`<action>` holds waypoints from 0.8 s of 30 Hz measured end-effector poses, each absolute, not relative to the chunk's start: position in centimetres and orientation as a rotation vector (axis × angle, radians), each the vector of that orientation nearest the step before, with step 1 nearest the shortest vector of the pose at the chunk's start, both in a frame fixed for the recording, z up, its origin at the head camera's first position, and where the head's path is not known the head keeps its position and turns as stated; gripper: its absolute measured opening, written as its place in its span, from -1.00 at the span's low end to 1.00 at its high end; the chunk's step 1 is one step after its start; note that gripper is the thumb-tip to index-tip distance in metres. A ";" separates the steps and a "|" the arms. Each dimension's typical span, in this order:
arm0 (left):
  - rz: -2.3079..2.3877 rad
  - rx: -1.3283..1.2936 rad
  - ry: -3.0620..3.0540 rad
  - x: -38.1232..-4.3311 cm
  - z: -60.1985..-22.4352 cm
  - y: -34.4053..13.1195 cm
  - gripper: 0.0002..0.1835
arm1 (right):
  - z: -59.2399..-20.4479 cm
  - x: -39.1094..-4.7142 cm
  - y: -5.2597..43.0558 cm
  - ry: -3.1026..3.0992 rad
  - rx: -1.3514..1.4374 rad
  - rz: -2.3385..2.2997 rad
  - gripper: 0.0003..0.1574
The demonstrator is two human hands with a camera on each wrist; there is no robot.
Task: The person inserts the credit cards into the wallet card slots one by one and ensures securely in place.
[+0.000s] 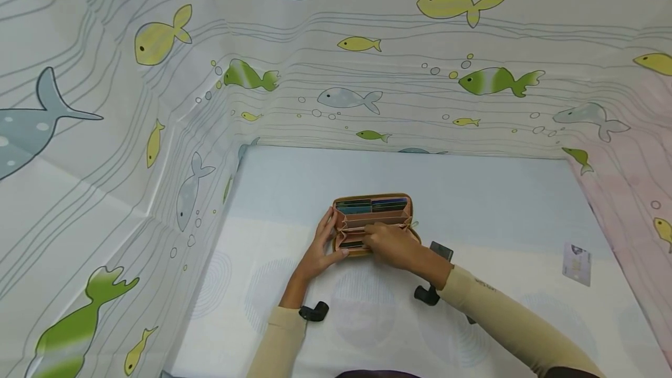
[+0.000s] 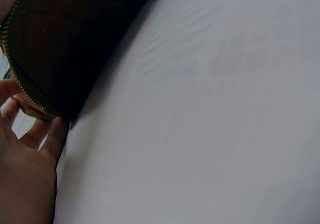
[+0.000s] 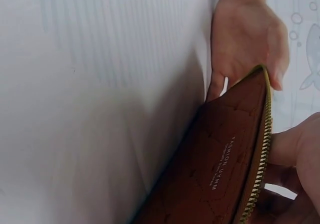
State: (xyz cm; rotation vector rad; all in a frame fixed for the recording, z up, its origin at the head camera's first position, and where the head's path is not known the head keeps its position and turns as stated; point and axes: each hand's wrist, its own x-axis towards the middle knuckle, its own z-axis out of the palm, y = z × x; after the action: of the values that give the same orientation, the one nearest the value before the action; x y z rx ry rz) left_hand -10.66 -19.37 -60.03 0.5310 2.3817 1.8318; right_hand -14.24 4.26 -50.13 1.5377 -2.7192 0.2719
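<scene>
A brown zip-around wallet (image 1: 374, 221) stands unzipped on the table, its pink-lined inside facing up. Cards (image 1: 353, 207) fill the slots along its far side, and another dark card edge shows in the near side. My left hand (image 1: 318, 251) grips the wallet's left end, thumb at the near corner and fingers along the side. Over the near half, my right hand (image 1: 391, 245) reaches in with bent fingers, the fingertips down inside the wallet. In the right wrist view the zip edge partly covers those fingers (image 3: 282, 151); I cannot tell what they hold.
A light-coloured card (image 1: 577, 264) lies apart on the right of the white table (image 1: 499, 203). Fish-print cloth (image 1: 399, 63) rises around the table's back and sides. A black wrist camera (image 1: 315, 311) sits on the left wrist, with more black gear (image 1: 427, 295) by the right one.
</scene>
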 end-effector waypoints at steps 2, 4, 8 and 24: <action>1.848 0.537 2.371 -10.7 -60.0 -19.4 -0.01 | -50.2 -14.3 4.2 -2.711 1.549 0.282 -0.94; 1.842 0.528 2.375 -10.7 -60.0 -19.4 0.00 | -50.3 -14.4 4.1 -2.700 1.559 0.304 -0.95; 1.832 0.523 2.395 -10.5 -60.2 -19.4 0.00 | -50.3 -14.5 4.0 -2.708 1.550 0.357 -0.95; 1.844 0.504 2.391 -10.5 -60.4 -19.4 0.01 | -50.8 -14.4 3.5 -2.769 1.445 0.386 -0.83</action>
State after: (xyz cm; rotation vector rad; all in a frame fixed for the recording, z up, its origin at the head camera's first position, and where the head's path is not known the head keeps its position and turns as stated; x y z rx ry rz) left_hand -10.52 -19.37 -60.35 0.5038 2.3915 1.8442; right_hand -14.42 3.46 -50.81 1.4453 -2.7693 0.3855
